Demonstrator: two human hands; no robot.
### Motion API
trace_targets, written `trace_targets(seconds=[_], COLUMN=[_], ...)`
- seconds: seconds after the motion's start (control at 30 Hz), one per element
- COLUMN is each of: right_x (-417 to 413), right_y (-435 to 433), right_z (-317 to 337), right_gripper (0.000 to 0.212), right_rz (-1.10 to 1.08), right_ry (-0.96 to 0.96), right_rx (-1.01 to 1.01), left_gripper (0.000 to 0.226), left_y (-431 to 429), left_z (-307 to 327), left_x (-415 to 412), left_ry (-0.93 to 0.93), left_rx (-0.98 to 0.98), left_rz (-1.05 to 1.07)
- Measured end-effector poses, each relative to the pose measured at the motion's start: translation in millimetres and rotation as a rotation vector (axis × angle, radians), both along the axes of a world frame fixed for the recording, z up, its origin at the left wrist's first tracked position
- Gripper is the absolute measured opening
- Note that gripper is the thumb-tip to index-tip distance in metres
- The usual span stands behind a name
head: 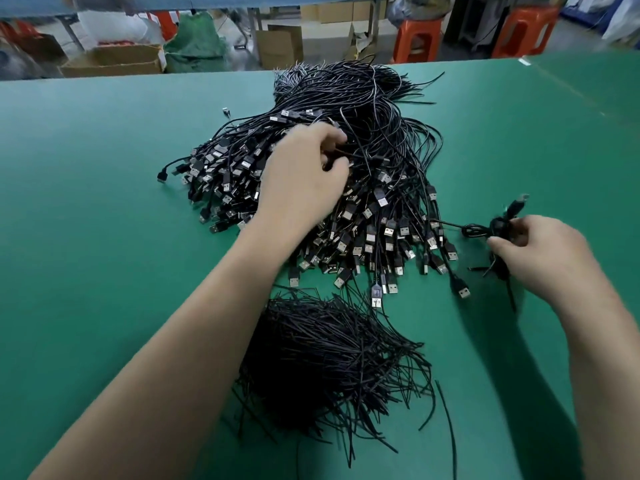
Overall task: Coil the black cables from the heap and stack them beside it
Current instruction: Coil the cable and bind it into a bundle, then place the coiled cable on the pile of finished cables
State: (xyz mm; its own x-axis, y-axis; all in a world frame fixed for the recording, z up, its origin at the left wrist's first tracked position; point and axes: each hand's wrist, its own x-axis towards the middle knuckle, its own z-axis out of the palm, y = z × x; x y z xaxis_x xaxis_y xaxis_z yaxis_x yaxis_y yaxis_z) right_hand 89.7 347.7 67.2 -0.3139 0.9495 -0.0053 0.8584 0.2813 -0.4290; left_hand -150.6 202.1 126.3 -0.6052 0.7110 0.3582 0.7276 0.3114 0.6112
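L hand point(304, 174) & R hand point(545, 254) bare; forearms point(207, 306) bare along full visible length.

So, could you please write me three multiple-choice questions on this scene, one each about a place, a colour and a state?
1. Where is the coiled cable? A) right of the heap, in the right hand B) on a stool C) on the floor
2. What colour is the table? A) white B) green C) grey
3. What is the left hand doing? A) lying flat B) holding a box C) pinching a loose cable in the heap
Answers: A, the right hand grips it beside the heap; B, the bare top is green; C, fingers and thumb close on a strand.
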Motion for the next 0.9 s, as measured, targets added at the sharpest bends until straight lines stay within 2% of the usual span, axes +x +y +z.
trace_targets(seconds=[0.17, 0.27, 0.33, 0.43, 0.53, 0.63, 0.7, 0.83, 0.9], right_x=[0, -10, -16, -17, -17, -19, -22, -42, -51], right_y=[-3, -13, -17, -18, -21, -26, -35, -60, -72], right_z=[-4, -5, -8, -9, -2, 8, 16, 30, 33], right_gripper=[0.063, 0.061, 0.056, 0.054, 0.055, 0.054, 0.047, 0.051, 0.059], right_rz=[0.0, 0.138, 0.185, 0.186, 0.204, 0.288, 0.311, 0.361, 0.401], right_ry=[-0.108, -0.188, -0.232, -0.268, -0.232, -0.03, 0.267, 0.881, 1.032], right_rx=[-0.041, -0.076, -0.141, -0.167, -0.117, -0.048, -0.112, -0.622, -0.852], left_gripper=[0.052, 0.052, 0.049, 0.04, 0.034, 0.027, 0.024, 0.02, 0.02], left_y=[50, 68, 74, 76, 72, 59, 41, -9, -37], left_z=[2, -3, -5, -9, -12, -3, 7, 7, -4], left_x=[-22, -24, -26, -28, -29, -27, -19, 24, 53], left_ry=[0.337, 0.378, 0.372, 0.388, 0.357, 0.159, 0.087, 0.052, 0.114], left_rx=[-0.243, -0.514, -0.598, -0.548, -0.366, -0.057, 0.137, 0.252, 0.34], left_rz=[0.067, 0.063, 0.063, 0.087, 0.121, 0.137, 0.119, -0.032, -0.11])
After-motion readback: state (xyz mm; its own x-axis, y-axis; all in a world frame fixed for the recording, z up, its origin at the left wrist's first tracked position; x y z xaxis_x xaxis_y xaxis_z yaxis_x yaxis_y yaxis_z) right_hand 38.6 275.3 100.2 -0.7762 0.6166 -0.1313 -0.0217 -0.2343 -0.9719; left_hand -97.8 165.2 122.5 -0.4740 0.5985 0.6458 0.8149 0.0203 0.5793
